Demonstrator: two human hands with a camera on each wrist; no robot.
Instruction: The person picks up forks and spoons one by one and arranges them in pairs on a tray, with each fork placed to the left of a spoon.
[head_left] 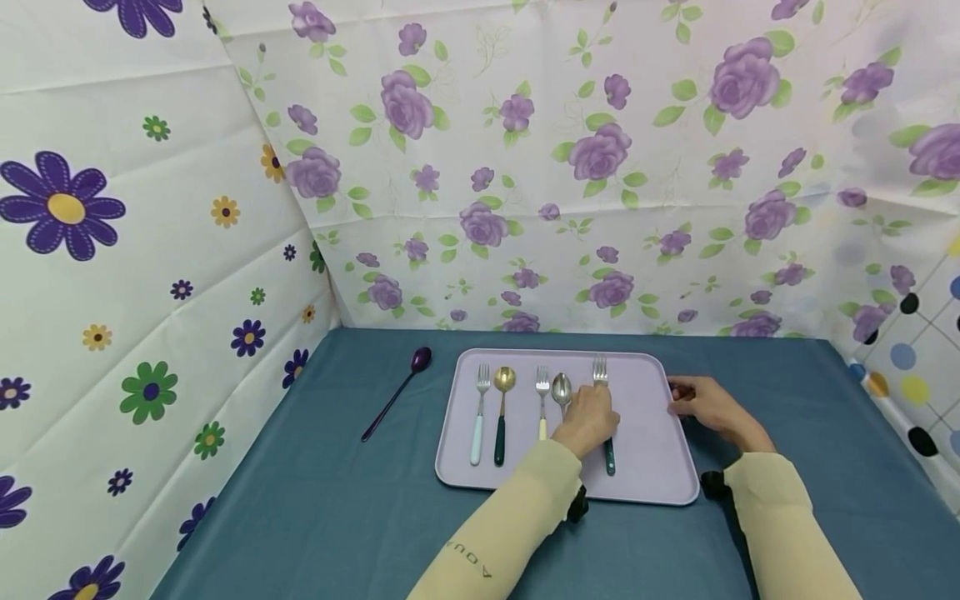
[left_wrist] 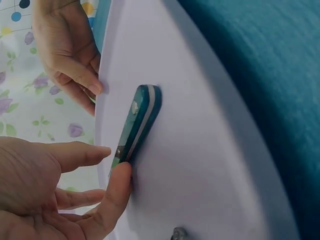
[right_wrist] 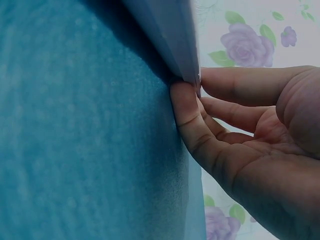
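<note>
On the lilac tray (head_left: pixel 652 433) lies a fork (head_left: pixel 610 460) with a dark green handle. My left hand (head_left: pixel 588 421) is over it, covering its middle. In the left wrist view, the thumb and a finger pinch the riveted handle (left_wrist: pixel 141 117) from either side. My right hand (head_left: pixel 716 404) grips the tray's right rim, with the thumb and fingertips meeting at the edge in the right wrist view. Just left of the left hand lie a silver spoon (head_left: pixel 561 387), its lower part hidden, and a fork (head_left: pixel 542 385) with a pale yellow handle.
Farther left on the tray are a gold spoon (head_left: pixel 500 442) with a dark green handle and a fork (head_left: pixel 476 442) with a light blue handle. A purple spoon (head_left: pixel 390 407) lies on the blue tablecloth (head_left: pixel 315 483). Floral sheets (head_left: pixel 480 167) hang behind and to the left.
</note>
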